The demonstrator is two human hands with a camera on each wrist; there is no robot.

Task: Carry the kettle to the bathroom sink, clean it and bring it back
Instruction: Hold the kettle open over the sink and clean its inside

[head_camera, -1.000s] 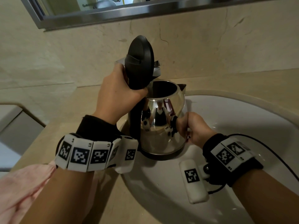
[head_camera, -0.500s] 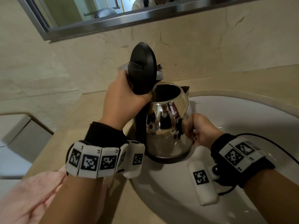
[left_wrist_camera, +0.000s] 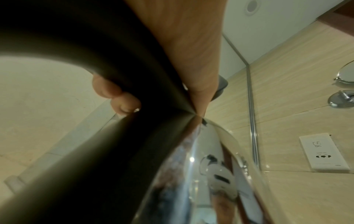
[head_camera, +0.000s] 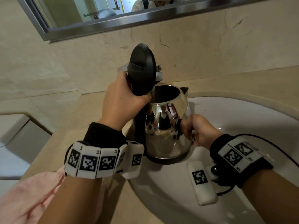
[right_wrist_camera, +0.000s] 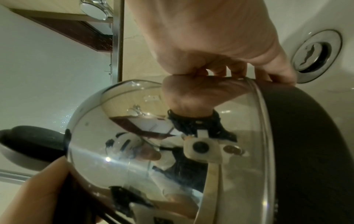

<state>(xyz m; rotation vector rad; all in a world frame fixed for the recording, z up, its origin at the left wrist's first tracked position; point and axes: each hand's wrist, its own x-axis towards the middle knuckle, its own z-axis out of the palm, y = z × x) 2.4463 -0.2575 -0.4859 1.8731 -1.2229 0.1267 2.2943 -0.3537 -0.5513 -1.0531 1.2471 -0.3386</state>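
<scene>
The kettle (head_camera: 168, 126) is already at the bathroom sink (head_camera: 242, 120), so the carrying part of the task looks finished. It stands upright over the left rim of the white basin, partly above the beige tabletop (head_camera: 68, 126); from the head view I cannot tell for sure if its black base rests on the rim or is held just above it. Its black lid (head_camera: 142, 68) is swung open and stands upright, so the mouth of the steel body is uncovered.

The left hand (head_camera: 123, 104) is closed around the top of the black handle (left_wrist_camera: 118, 136); in the left wrist view its fingertips (left_wrist_camera: 124, 104) curl around the far side of the handle. The right hand (head_camera: 197, 130) has its fingers curled, and they touch the lower right side of the shiny body near the base. In the right wrist view no cloth or sponge shows in it.

The cleaning seems to be at its beginning or in the middle. I see no running water and no foam, and the inside of the kettle looks dark, so it is not clear whether it was rinsed. The drain (right_wrist_camera: 316, 56) lies to the right of the kettle. Still left, by my judgement: to wash and rinse, to pour the water out, to close the lid and to carry the kettle back. A pink cloth (head_camera: 27, 196) lies at the lower left, beside the left forearm.
</scene>
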